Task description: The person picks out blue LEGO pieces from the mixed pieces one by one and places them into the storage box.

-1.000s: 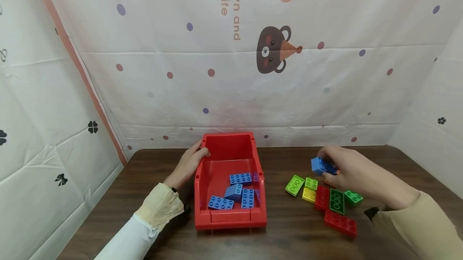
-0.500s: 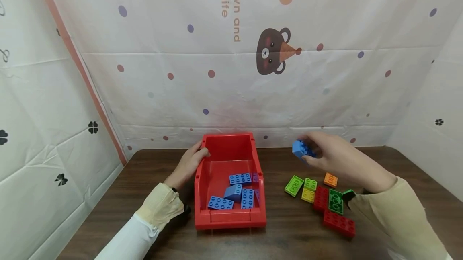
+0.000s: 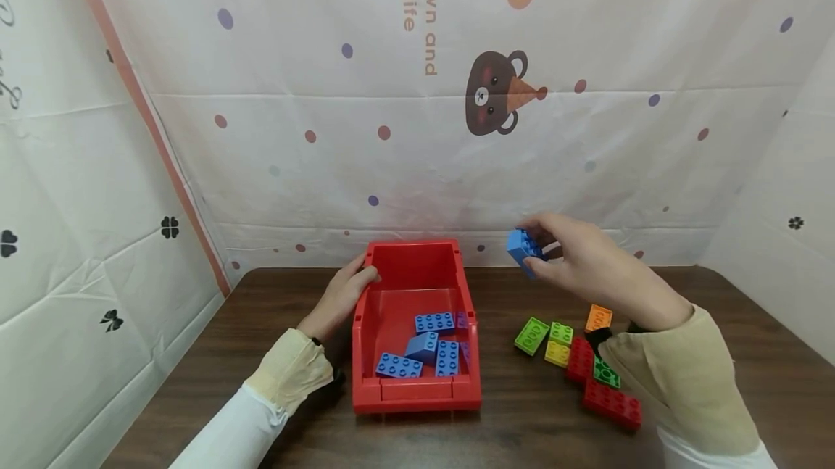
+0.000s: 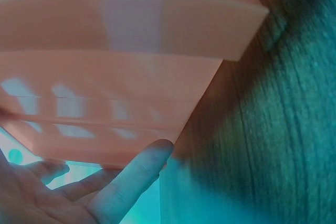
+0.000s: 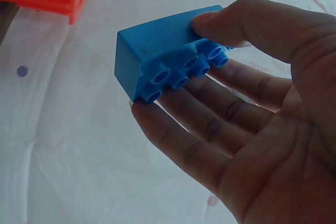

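My right hand point(image 3: 583, 259) pinches a blue toy building brick point(image 3: 523, 249) in the air, right of the red bin point(image 3: 417, 407) and above the tabletop. Seen from the right wrist, the thumb presses one long side of the brick point(image 5: 163, 35) and the fingers lie along the other, studs toward the palm. At the bin's far left corner my left hand point(image 3: 338, 302) grips the wall, thumb at the rim and fingers outside. Inside the bin lie several blue bricks point(image 3: 399, 365) and, along the right wall, purple ones point(image 3: 462, 320).
To the right on the dark wooden table point(image 3: 515, 433) lies a group of loose bricks: a lime one point(image 3: 531, 336), a yellow one point(image 3: 557, 354), red ones point(image 3: 612, 404), an orange one point(image 3: 598, 318) and a green one point(image 3: 606, 373) partly behind the right sleeve. A printed cloth point(image 3: 293, 179) hangs behind.
My right hand has lifted the blue brick from beside the orange one and carried it up and left toward the bin. The left hand and the bin have stayed put.
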A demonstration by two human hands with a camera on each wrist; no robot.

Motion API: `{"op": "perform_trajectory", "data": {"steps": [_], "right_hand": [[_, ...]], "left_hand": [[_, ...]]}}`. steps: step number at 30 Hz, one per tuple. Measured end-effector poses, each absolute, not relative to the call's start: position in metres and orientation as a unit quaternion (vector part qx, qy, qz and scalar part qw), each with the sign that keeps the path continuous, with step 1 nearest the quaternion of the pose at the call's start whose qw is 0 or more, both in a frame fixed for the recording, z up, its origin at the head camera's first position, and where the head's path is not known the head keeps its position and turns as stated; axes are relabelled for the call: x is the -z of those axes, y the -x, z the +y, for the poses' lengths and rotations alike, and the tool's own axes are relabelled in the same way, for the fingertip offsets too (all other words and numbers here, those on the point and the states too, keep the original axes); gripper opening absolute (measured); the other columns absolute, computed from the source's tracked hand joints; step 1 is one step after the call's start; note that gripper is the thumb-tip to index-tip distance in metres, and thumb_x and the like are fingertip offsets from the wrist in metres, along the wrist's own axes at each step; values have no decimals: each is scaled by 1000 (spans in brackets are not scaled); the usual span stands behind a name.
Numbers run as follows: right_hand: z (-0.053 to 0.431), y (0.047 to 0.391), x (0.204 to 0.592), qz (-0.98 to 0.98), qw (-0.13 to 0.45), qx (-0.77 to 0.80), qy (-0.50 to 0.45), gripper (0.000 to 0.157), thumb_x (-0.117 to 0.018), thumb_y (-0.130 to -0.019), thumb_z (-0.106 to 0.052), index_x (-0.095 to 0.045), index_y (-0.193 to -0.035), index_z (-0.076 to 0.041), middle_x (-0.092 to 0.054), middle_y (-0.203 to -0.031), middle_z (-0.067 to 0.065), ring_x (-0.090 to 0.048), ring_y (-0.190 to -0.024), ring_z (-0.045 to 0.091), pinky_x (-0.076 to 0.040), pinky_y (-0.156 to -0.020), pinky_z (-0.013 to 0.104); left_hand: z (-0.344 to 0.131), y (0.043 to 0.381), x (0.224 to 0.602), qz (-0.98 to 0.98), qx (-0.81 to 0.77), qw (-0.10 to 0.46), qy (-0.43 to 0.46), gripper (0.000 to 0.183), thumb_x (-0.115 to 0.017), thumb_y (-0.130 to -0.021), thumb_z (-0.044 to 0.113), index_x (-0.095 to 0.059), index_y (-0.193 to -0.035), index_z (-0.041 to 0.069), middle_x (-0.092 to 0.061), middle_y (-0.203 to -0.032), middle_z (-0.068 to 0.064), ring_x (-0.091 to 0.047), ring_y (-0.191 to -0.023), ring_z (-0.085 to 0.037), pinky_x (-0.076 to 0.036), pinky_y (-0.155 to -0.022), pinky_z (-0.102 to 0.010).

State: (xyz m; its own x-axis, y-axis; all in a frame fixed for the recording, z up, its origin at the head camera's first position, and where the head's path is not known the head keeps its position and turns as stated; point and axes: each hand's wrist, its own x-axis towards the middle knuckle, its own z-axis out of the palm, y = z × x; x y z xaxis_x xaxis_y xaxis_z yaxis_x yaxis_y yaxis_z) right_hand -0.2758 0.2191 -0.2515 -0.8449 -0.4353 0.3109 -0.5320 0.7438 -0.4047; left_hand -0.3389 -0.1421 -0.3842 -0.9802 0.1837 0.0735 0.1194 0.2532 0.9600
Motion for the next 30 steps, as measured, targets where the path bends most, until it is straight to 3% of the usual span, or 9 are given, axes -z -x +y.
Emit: {"op": "perform_trajectory", "data": {"steps": [15, 30], "right_hand": [[196, 274, 236, -925, 98, -276, -241, 48, -78, -96, -15, -59, -140, -6, -69, -125, 14, -67, -114, 33, -62, -90, 53], [159, 281, 237, -894, 116, -315, -296, 47, -79, -92, -7, -62, -136, -4, -68, -123, 12, -67, -109, 29, -61, -92, 51]], "left_hand": [[-143, 341, 385, 798, -593, 19, -108, 54, -53, -103, 22, -45, -155, 13, -64, -131, -26, -74, -96, -46, -64, -82, -47], [-142, 343, 385, 800, -594, 20, -84, 58, -52, -102, 23, -44, -159, 20, -64, -132, -25, -72, -98, -46, -65, -80, -44]]}}
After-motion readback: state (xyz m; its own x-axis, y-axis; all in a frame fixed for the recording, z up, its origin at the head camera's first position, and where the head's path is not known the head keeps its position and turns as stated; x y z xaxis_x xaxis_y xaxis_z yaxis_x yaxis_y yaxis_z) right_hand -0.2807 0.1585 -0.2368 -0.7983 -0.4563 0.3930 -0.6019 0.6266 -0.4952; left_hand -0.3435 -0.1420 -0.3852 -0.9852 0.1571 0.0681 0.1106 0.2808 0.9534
